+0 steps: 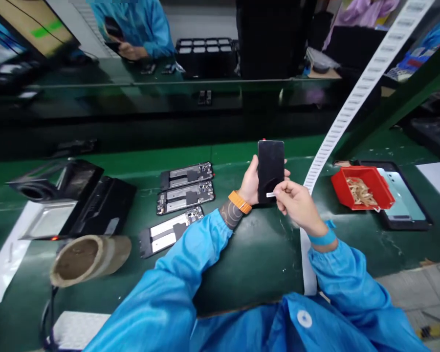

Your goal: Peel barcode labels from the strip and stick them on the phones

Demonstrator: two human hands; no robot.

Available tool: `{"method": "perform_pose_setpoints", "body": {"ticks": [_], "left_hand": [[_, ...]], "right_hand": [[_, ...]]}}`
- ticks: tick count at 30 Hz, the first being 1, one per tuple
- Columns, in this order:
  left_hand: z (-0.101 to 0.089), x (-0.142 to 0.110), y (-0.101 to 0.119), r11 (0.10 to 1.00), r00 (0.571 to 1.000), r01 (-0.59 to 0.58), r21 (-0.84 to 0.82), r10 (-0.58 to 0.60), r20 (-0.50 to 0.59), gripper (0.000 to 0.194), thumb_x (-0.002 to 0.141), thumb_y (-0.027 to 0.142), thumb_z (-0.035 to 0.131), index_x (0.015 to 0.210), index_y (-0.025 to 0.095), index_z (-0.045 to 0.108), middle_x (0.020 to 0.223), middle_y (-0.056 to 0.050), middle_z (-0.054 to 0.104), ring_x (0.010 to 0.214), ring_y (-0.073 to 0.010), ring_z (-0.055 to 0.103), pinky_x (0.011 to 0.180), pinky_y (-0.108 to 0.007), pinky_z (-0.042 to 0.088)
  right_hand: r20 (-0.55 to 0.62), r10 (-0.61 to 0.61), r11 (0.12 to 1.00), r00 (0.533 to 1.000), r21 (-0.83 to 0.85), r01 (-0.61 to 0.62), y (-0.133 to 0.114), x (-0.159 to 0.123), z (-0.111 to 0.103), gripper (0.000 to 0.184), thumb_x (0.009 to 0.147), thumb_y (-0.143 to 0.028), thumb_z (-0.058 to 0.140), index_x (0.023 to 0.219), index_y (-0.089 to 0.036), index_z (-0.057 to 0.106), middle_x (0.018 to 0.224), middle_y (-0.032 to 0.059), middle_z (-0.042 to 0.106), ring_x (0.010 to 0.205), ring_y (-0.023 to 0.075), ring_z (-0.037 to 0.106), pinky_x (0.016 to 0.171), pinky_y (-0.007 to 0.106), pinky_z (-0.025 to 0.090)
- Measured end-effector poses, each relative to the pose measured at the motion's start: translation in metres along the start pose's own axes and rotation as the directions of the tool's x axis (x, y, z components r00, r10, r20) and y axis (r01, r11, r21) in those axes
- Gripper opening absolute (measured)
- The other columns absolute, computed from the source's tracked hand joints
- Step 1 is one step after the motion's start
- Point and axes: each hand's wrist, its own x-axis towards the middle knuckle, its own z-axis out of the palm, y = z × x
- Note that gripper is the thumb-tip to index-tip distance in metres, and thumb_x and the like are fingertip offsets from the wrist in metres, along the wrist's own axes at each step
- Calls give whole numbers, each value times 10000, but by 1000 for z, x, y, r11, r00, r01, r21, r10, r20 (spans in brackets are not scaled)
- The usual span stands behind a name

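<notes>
My left hand (250, 181) is wrapped round a smartphone (270, 161), holding it upright with its dark screen facing me. A small white label (271, 194) lies at the lower part of the screen. My right hand (294, 201) pinches the label's right end between thumb and forefinger. Whether the label is stuck to the glass, I cannot tell. To the left of my left hand, three opened phone bodies with bare circuit boards lie in a row: a far one (186, 176), a middle one (185, 197) and a near one (171, 231).
A long strip of printed labels (337, 129) hangs down to the bench just right of my hands. Further right stands a red bin (363, 188) of small pale pieces beside a black tray (407, 195). At left are a black device (106, 205) and a cardboard tube (91, 259). Across the bench sits a co-worker (143, 29).
</notes>
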Motion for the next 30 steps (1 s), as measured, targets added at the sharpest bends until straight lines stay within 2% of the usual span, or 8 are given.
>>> {"method": "perform_pose_setpoints", "body": {"ticks": [3, 7, 12, 16, 19, 24, 27, 30], "left_hand": [[3, 0, -3, 1000, 1000, -15, -25, 15, -25, 849, 984, 728, 133, 1154, 104, 684, 938, -144, 719, 817, -220, 706, 827, -365, 578], [4, 0, 1, 998, 993, -60, -27, 57, -108, 857, 951, 793, 175, 1216, 145, 670, 931, -120, 715, 850, -226, 709, 805, -372, 598], [1, 0, 1, 994, 991, -102, -50, 97, -90, 839, 932, 817, 277, 1245, 135, 651, 913, -117, 716, 930, -264, 722, 757, -365, 620], [5, -3, -1, 995, 992, -88, -42, 83, -96, 824, 939, 810, 269, 1224, 145, 661, 917, -107, 713, 919, -249, 722, 757, -351, 619], [10, -7, -2, 996, 987, -86, -34, 81, -138, 808, 945, 802, 271, 1206, 149, 669, 904, -102, 706, 904, -233, 719, 760, -331, 610], [11, -10, -1, 982, 975, -177, -66, 166, -145, 711, 950, 760, 374, 1163, 147, 662, 865, -88, 688, 810, -199, 701, 712, -303, 592], [7, -8, 0, 959, 938, -276, -65, 254, -237, 588, 937, 707, 498, 1095, 162, 651, 767, -38, 637, 696, -148, 659, 635, -254, 554], [6, -4, -1, 935, 858, -349, 57, 344, -381, 380, 906, 541, 681, 933, 164, 639, 651, 26, 549, 582, -88, 584, 594, -210, 506]], "right_hand": [[16, 42, 996, 999, -84, -40, 3, 1, 3, 302, 840, -474, 678, 774, -195, 582, 495, -61, 517, 405, 82, 424, 407, 213, 314], [-19, 33, 981, 999, -189, -36, 7, -1, 10, 257, 831, -423, 689, 757, -192, 603, 539, -46, 539, 466, 99, 485, 450, 225, 357], [-88, 29, 977, 996, -209, -47, 5, -2, 16, 291, 827, -457, 686, 744, -193, 595, 531, -42, 528, 475, 99, 466, 453, 229, 347], [-87, 17, 978, 996, -204, -35, 6, -3, 17, 310, 842, -481, 675, 761, -196, 586, 541, -46, 513, 471, 98, 458, 453, 234, 343], [-101, -42, 958, 994, -286, 11, 12, -5, 17, 271, 888, -449, 640, 789, -202, 584, 569, -44, 519, 497, 106, 472, 483, 243, 357], [-166, -192, 843, 967, -532, 76, 20, -2, 12, 227, 903, -426, 644, 861, -223, 551, 624, -51, 516, 563, 125, 492, 588, 270, 421], [-254, -332, 795, 909, -594, 125, 21, 1, 7, 249, 885, -436, 655, 955, -213, 568, 817, 17, 620, 704, 169, 582, 711, 323, 501], [-205, -416, 819, 886, -507, 267, 21, 2, 6, 331, 917, -424, 603, 1158, -198, 585, 1143, 114, 670, 990, 236, 659, 891, 394, 540]]}}
